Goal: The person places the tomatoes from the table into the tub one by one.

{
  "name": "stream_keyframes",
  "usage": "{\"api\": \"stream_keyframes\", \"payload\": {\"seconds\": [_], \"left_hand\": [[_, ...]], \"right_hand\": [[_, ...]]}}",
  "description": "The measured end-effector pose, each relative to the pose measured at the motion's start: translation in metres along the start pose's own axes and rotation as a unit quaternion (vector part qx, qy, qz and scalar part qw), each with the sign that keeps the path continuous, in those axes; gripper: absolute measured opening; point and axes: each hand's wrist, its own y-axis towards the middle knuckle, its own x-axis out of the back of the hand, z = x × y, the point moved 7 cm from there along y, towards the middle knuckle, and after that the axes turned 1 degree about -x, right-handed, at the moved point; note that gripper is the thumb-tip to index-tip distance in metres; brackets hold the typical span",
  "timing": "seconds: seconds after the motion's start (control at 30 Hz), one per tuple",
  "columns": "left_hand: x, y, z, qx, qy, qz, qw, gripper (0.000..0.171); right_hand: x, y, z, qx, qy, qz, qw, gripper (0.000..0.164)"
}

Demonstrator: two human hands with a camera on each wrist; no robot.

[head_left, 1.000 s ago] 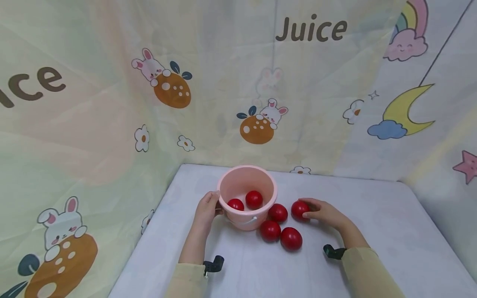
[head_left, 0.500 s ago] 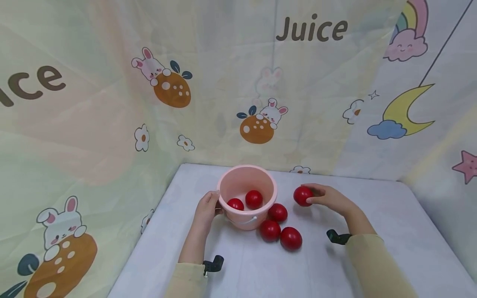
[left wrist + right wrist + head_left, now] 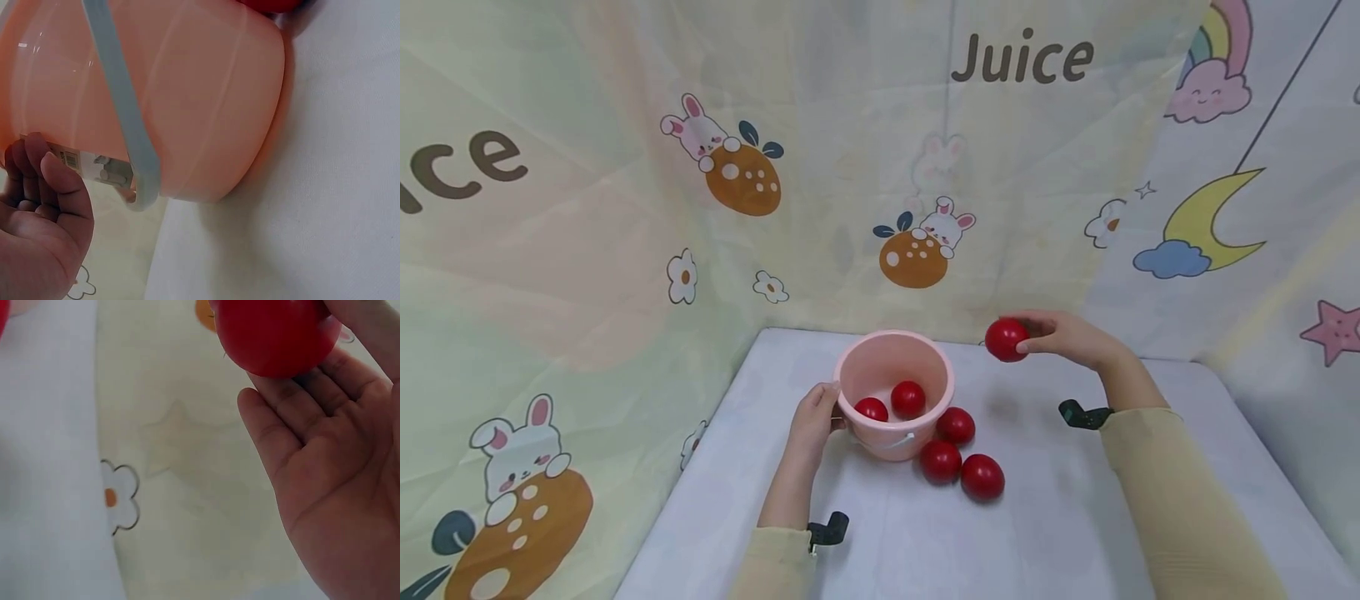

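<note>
A pink bucket (image 3: 880,362) stands on the white table, its mouth tipped a little toward me in the head view. My left hand (image 3: 812,421) grips its left side near the rim; the left wrist view has the curled fingers (image 3: 59,172) against the wall, by a label. Two red balls, one at the back (image 3: 908,400) and one in front (image 3: 871,409), lie inside. Raised above the table's far edge, a glossy red ball (image 3: 1006,340) is pinched between the thumb and fingers of my right hand (image 3: 1071,337). Part of that ball is cut off in the right wrist view.
Beside the bucket's right front sit three more red balls: one by the wall (image 3: 956,426), one in front (image 3: 940,462), one further right (image 3: 982,477). A pale handle (image 3: 125,94) hangs along the bucket. Printed cloth (image 3: 842,167) rises behind the table.
My right hand has lifted the red ball off the table, raising it up and away toward the far edge. The left hand and bucket have stayed in place.
</note>
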Motion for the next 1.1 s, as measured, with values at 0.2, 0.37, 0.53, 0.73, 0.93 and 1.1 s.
{"api": "stream_keyframes", "payload": {"seconds": [0.2, 0.37, 0.53, 0.73, 0.93, 1.1], "left_hand": [[0.004, 0.0, 0.001, 0.004, -0.003, -0.004, 1.0, 0.052], [0.006, 0.0, 0.002, 0.013, -0.001, -0.007, 0.9999, 0.052], [0.005, 0.0, 0.0, 0.013, -0.006, -0.009, 0.9999, 0.053], [0.001, 0.0, 0.0, 0.009, -0.004, -0.003, 0.9999, 0.052], [0.003, -0.002, 0.001, 0.014, -0.002, -0.007, 0.9999, 0.049], [0.001, -0.001, 0.001, 0.017, -0.012, -0.003, 0.9998, 0.049]], "right_hand": [[-0.004, 0.018, 0.038, 0.033, 0.025, 0.051, 0.998, 0.065], [-0.011, 0.035, 0.07, 0.041, 0.038, 0.103, 0.993, 0.063], [-0.019, 0.048, 0.097, 0.045, 0.026, 0.135, 0.99, 0.063], [-0.042, 0.058, 0.118, 0.058, 0.023, 0.185, 0.981, 0.061], [-0.071, 0.073, 0.131, 0.071, -0.014, 0.2, 0.977, 0.058], [-0.094, 0.082, 0.141, 0.074, -0.049, 0.215, 0.973, 0.053]]}}
